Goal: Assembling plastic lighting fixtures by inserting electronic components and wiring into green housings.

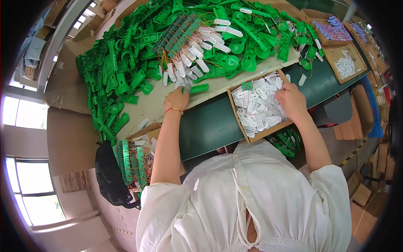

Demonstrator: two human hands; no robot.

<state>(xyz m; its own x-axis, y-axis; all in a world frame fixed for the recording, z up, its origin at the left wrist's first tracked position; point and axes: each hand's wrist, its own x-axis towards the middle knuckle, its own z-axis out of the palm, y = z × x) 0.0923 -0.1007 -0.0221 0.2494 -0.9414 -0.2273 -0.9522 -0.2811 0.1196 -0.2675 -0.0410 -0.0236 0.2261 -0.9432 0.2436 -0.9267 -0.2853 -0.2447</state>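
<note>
— Head view first: what's in the containers?

— I see a cardboard box (260, 135) on the bench (210, 124) filled with white plastic pieces (256, 111). My right hand (291, 101) is down in it, fingers curled onto the pieces; I cannot tell whether it pinches one. Farther right, a second flat box (351, 72) holds a smaller cluster of white parts (345, 64), and beyond it a tray (323, 41) carries purple and blue items (333, 30).

— And your left hand?

— My left hand (176, 100) rests on the cardboard sheet (147, 108), fingers closed around a small grey-green part (187, 87) at the edge of the green pile (138, 63). A red bracelet (174, 110) sits on that wrist.

— The surface and room?

— I see a dark green bench, its far half covered by cardboard heaped with green plastic shells, plus circuit strips (180, 33) with wired white tabs (197, 54). More strips (130, 161) lie by my left elbow, beside a black bag (109, 176). Windows (25, 109) run along the left wall; folded cartons (380, 159) stack up at right.
</note>
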